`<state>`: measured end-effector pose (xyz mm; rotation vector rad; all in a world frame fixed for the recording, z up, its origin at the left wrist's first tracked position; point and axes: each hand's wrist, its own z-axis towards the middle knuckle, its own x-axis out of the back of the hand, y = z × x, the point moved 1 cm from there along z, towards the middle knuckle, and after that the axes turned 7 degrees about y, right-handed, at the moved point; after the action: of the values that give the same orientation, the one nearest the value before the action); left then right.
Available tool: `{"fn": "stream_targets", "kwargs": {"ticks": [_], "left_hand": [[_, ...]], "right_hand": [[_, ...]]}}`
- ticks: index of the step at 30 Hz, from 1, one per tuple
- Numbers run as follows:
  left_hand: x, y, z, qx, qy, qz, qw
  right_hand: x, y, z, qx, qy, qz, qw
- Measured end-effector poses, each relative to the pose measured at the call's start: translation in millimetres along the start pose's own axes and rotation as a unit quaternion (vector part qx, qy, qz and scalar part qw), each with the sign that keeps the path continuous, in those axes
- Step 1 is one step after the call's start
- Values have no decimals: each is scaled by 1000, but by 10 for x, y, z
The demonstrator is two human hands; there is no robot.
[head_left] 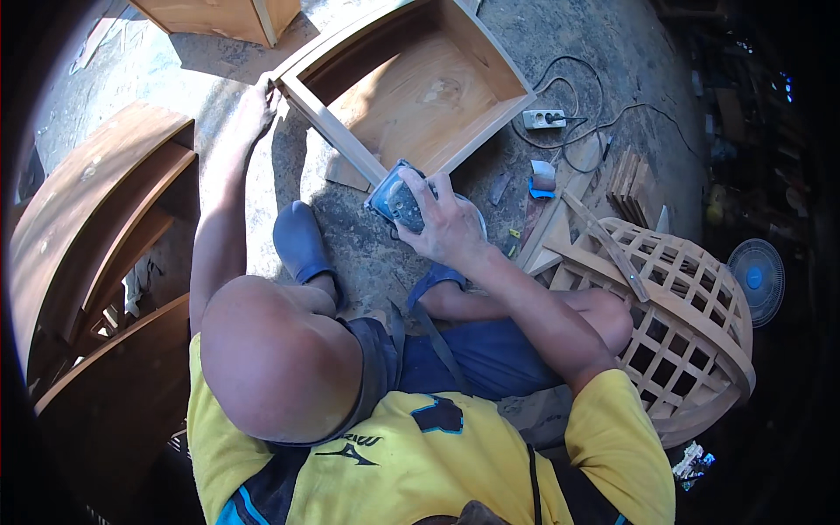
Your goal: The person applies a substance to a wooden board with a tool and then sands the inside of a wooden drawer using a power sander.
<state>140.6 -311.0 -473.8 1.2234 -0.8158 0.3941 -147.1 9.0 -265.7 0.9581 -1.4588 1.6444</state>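
Observation:
An open wooden box, pale on its edges and brown inside, lies tilted on the floor in front of me. My left hand is closed around its left corner, with the arm stretched out. My right hand is wrapped over a dusty blue electric sander. The sander is at the box's near corner, by the end of the front edge. Whether its pad presses on the wood cannot be seen from above. Both my knees are bent, and blue clogs are on my feet.
A white power strip with black cords lies to the right of the box. Slatted lattice woodwork and a fan stand at right. Curved wooden cabinet pieces are at left. Another wooden box is at the far left.

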Motion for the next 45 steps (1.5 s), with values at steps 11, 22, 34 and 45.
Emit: {"fn": "stream_targets", "kwargs": {"ticks": [11,22,34,45], "left_hand": [[91,451,-37,68,-31,35,997],[913,1720,-195,153,-85,154,973],[167,976,-131,91,33,-45,994],[203,917,-238,140,38,-159,977]], "right_hand": [[306,452,116,-44,0,16,999],[-2,552,1045,-185,29,130,974],[-419,486,2550,-239,-53,316,917],[-166,683,1318,-250,-77,276,925]]}}
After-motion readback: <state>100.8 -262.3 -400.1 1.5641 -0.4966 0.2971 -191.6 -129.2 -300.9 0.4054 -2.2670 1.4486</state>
